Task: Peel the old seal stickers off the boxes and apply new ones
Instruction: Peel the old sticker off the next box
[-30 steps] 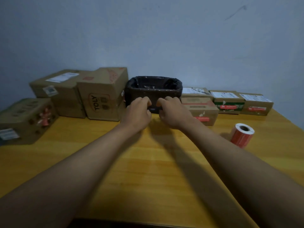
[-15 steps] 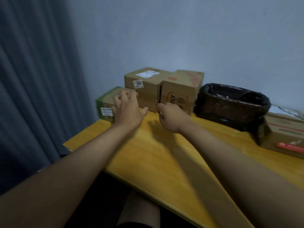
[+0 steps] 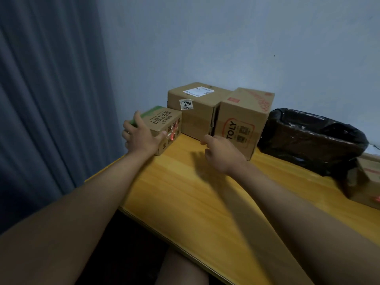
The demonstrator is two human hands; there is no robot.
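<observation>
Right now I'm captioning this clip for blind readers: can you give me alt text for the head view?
A person's left hand grips the small green-edged carton at the wooden table's left corner, while the right hand hovers loosely curled in front of the TOLY box. Behind sit a labelled box and a bag-lined black bin.

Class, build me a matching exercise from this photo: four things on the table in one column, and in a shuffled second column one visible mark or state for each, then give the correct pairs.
Column one:
1. small box
2. tall rear box
3. box nearest the bin
4. bin

Column two:
A. lined with a black bag
B. white label reading 3090
C. held by the left hand, green edge
D. TOLY printed on its front

Pairs: 1-C, 2-B, 3-D, 4-A
</observation>
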